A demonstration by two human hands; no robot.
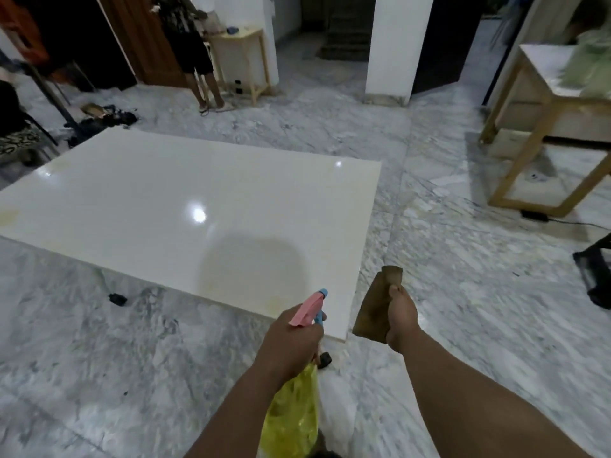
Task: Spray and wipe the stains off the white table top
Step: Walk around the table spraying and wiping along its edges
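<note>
The white table top [185, 200] is low and glossy, with faint yellowish stains along its left edge and near its front right corner. My left hand [291, 345] grips a spray bottle [309, 309] with a pink and blue head, its nozzle aimed at the front right corner. A yellow plastic bag [294, 414] hangs below that hand, hiding the bottle's body. My right hand [401, 315] holds a brown cloth [377, 305] just off the table's right corner, above the floor.
Marble floor surrounds the table. A person stands at the back by a small wooden table [243, 57]. A wooden-framed table [549, 127] stands at the right, with a cable [562, 221] on the floor. Dark clutter [102, 117] lies behind the table's far left corner.
</note>
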